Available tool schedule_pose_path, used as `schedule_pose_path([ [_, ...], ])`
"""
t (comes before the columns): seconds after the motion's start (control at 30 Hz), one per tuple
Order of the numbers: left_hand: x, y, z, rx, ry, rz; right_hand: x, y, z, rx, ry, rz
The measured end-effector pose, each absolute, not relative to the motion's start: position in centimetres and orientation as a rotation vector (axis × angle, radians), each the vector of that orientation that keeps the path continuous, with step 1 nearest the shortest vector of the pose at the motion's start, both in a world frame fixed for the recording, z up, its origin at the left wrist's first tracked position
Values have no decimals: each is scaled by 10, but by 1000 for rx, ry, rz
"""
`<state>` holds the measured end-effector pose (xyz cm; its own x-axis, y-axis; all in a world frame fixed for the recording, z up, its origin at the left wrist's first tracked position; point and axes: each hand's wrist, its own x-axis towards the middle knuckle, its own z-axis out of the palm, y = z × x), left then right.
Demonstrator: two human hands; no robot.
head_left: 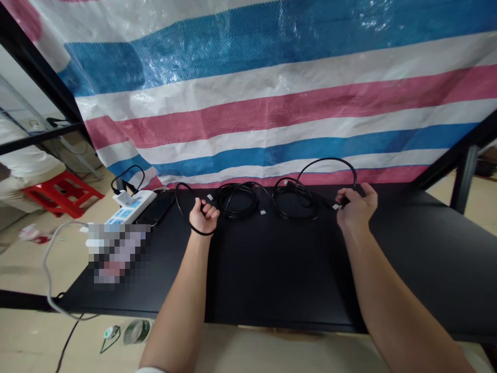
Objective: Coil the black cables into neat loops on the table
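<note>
Black cable (326, 158) is pinched by the right hand (355, 207) and looped round the curled left hand (204, 217), grip there unconfirmed

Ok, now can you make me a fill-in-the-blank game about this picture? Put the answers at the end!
1. Between the left hand and the right hand, ____ coils of black cable lie on the tabletop.
2. The white power strip is toward the person's ____ side.
3. The plastic stool on the floor is coloured ____.
4. The striped sheet behind the tabletop has white, pinkish-red and ____ stripes.

Missing words: two; left; red; blue.
</note>
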<state>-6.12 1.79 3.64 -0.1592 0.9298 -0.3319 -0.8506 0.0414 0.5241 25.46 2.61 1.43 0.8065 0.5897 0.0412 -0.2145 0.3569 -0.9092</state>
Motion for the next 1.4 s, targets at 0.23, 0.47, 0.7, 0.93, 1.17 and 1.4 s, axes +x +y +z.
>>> schedule_pose_path([
  [0.23, -68, 19, 37, 79, 767, 1642, 271, 17, 18, -796, -362, 878],
  [0.47, -68, 20, 35, 118, 778, 1605, 277, 8, 10, -880, -966, 828],
  [0.7, -66, 20, 32, 145, 775, 1573, 264, -1, 18, -1051, -904, 1002],
  [0.93, -61, 17, 40, 107, 766, 1589, 258, 9, 19, -961, -1010, 998],
  [1.17, -58, 14, 41, 144, 721, 1603, 246, 19, -3, -1387, -1165, 329],
  [1.4, -64, 16, 35, 254, 679, 1617, 234, 20, 0, -1452, -1027, 249],
])
